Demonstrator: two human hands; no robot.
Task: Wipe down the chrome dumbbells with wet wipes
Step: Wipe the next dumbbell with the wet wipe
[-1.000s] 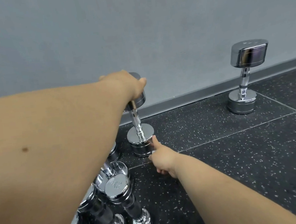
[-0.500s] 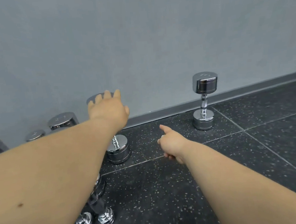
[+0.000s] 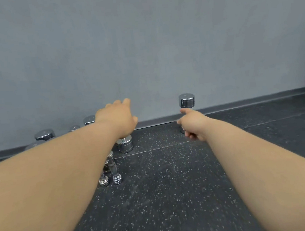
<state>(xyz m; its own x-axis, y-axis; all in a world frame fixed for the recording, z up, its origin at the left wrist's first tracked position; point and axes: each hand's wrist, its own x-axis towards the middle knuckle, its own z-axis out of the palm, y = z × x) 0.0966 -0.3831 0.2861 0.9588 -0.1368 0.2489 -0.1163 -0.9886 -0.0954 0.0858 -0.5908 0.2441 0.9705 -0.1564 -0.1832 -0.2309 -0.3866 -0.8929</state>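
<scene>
A chrome dumbbell (image 3: 125, 145) stands on end near the wall; only its lower head shows. My left hand (image 3: 117, 118) hovers over or rests on its hidden top, fingers stretched forward. Further right, a second upright chrome dumbbell (image 3: 186, 100) shows its top head. My right hand (image 3: 192, 125) is just in front of it and covers its handle and base. The index finger points forward and the other fingers curl under. No wipe is plainly visible in either hand. Two small chrome dumbbells (image 3: 111, 172) lie on the floor beside my left forearm.
Several more chrome dumbbells (image 3: 44, 134) stand on end along the grey wall at the left, partly behind my left arm. The floor (image 3: 173, 187) is black speckled rubber tile with a grey skirting strip (image 3: 240, 105) at the wall.
The view has pulled back and up. My left hand went from gripping the dumbbell's top head to straight fingers. My right hand moved from that dumbbell's base rightward to the other dumbbell.
</scene>
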